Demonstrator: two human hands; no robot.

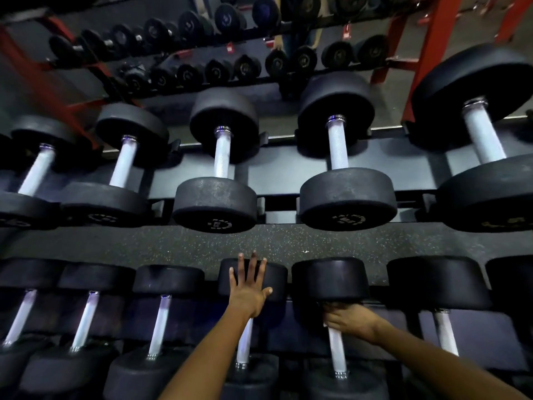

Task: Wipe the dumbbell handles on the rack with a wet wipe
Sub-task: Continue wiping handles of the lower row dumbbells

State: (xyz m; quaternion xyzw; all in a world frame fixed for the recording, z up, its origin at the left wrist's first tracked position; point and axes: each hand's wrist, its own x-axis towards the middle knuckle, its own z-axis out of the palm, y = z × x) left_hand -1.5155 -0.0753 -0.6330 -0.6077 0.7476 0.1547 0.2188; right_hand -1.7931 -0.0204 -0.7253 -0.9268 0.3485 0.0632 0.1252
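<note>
A speckled dark rubber floor (173, 246) shows as a band between the two near rows of weights. Behind them a mirror (288, 111) reflects further rows of dark weights on shelves, blurred and small. Red steel frame posts (429, 53) rise at the upper right, and another red beam (43, 79) slants across the upper left.

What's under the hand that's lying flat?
The left hand rests flat on a black round dumbbell head. Below its wrist the silver metal handle shows. The part of the head beneath the palm is covered.
</note>
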